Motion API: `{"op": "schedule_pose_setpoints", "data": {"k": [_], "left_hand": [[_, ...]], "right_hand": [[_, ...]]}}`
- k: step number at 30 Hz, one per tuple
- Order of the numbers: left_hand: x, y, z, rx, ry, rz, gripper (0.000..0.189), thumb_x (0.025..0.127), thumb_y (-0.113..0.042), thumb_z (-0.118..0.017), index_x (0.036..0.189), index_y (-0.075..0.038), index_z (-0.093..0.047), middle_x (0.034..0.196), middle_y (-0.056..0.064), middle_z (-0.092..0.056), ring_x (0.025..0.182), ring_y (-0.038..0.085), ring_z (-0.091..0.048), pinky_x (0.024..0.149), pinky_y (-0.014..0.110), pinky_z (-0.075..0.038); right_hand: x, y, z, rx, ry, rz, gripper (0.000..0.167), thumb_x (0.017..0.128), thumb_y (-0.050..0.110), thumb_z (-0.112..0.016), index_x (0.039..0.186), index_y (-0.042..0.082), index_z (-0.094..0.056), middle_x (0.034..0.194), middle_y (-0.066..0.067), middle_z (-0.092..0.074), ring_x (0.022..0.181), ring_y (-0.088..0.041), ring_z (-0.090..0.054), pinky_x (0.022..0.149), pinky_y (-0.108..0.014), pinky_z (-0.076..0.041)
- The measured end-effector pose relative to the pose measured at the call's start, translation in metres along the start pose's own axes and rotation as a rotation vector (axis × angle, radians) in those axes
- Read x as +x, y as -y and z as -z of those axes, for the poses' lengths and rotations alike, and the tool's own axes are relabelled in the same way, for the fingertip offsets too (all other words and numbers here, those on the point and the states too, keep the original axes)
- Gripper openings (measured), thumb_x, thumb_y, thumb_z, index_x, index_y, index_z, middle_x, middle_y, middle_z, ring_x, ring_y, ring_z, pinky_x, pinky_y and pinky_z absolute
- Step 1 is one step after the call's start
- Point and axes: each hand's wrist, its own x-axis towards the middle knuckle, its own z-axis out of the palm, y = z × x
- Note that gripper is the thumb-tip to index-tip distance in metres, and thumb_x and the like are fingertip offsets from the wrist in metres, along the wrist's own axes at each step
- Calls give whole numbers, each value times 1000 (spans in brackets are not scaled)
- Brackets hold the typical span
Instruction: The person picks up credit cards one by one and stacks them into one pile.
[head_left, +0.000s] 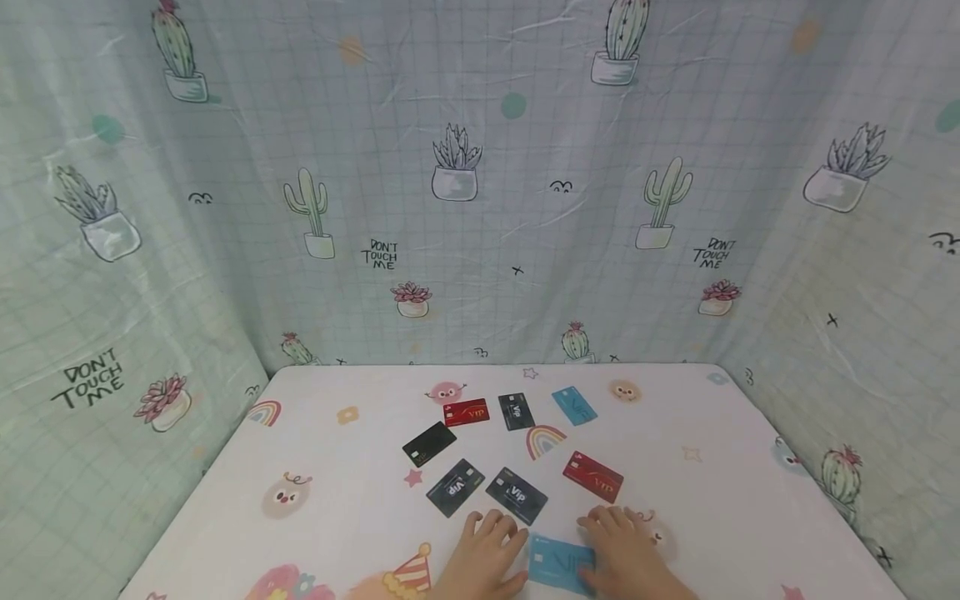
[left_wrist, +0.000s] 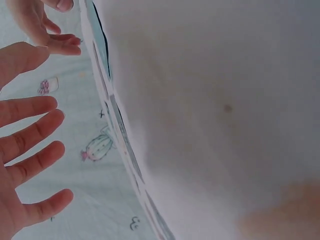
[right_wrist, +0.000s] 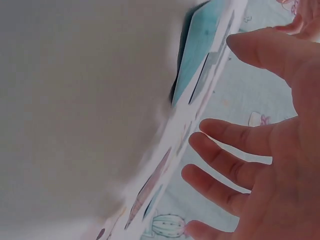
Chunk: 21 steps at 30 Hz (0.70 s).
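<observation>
A blue VIP card (head_left: pixel 557 563) lies on the white table between my two hands, close to its near edge. My left hand (head_left: pixel 486 557) is left of the card, fingers spread and relaxed; nothing is held. On the other side my right hand (head_left: pixel 628 557) has its thumb over or beside the card's right edge; whether it touches cannot be told. In the right wrist view the right hand (right_wrist: pixel 265 150) shows spread fingers, with a blue card (right_wrist: pixel 197 50) beyond. Just ahead lie a dark grey Vip card (head_left: pixel 517 497) and a red VIP card (head_left: pixel 593 477).
Farther up lie another dark Vip card (head_left: pixel 455 488), a black card (head_left: pixel 429 444), a red card (head_left: pixel 466 412), a dark card (head_left: pixel 517 412) and a blue card (head_left: pixel 575 406). The table (head_left: pixel 750 500) carries printed cartoons. A cactus-print curtain (head_left: pixel 495 233) encloses its back and sides.
</observation>
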Motion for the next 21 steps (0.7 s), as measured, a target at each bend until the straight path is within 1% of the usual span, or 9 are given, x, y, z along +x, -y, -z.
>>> {"op": "schedule_pose_setpoints", "data": {"k": [3, 5, 7, 10, 12, 14, 17, 21], "left_hand": [[3, -1, -1, 9, -14, -36, 39, 81, -45, -57, 112, -21, -56, 104, -7, -56, 99, 12, -46, 87, 39, -42], [5, -1, -2, 17, -6, -59, 40, 81, -46, -58, 112, -21, -56, 106, -6, -56, 102, 13, -46, 87, 39, -42], [9, -2, -3, 21, 17, -75, 40, 80, -47, -58, 112, -22, -57, 106, -6, -56, 103, 13, -46, 88, 39, -42], [14, -3, -3, 15, 68, -100, 39, 80, -47, -59, 112, -23, -57, 108, -6, -56, 103, 13, -46, 90, 41, -43], [17, -3, -3, 15, 85, -118, 38, 80, -47, -59, 111, -24, -58, 107, -7, -56, 102, 12, -46, 91, 42, -43], [19, -3, -5, 16, 88, -139, 39, 79, -48, -60, 110, -25, -57, 107, -7, -56, 101, 11, -46, 91, 42, -43], [21, -3, -6, 34, 73, -177, 40, 77, -50, -60, 109, -26, -58, 106, -8, -56, 101, 10, -46, 91, 43, -44], [23, -2, -7, 77, 68, -222, 43, 75, -53, -61, 110, -27, -58, 105, -9, -57, 100, 10, -46, 91, 43, -44]], "right_hand": [[-1, 2, -2, -24, -9, 36, 59, 65, 44, -73, 111, 11, -56, 105, -4, -55, 101, -26, -48, 95, -58, -31], [-1, 2, -3, -42, -6, 62, 58, 65, 46, -72, 109, 11, -57, 103, -3, -54, 99, -24, -47, 94, -58, -33], [-2, 1, -4, -52, 7, 85, 57, 66, 46, -71, 108, 11, -56, 102, -3, -53, 97, -24, -47, 93, -58, -33], [-2, -2, -4, -64, 35, 116, 55, 67, 47, -69, 107, 11, -56, 101, -3, -52, 96, -25, -47, 93, -58, -34], [-2, -3, -4, -68, 59, 125, 55, 68, 49, -68, 107, 11, -56, 101, -4, -52, 97, -26, -47, 93, -58, -34], [-2, -4, -5, -73, 81, 129, 57, 68, 50, -67, 107, 10, -56, 102, -5, -53, 98, -27, -48, 93, -58, -34], [-2, -6, -5, -93, 107, 132, 61, 68, 54, -65, 108, 9, -56, 104, -8, -53, 100, -28, -48, 93, -58, -34], [-4, -6, -6, -162, 103, 156, 68, 67, 62, -61, 109, 8, -55, 104, -8, -53, 99, -28, -48, 92, -56, -36]]}}
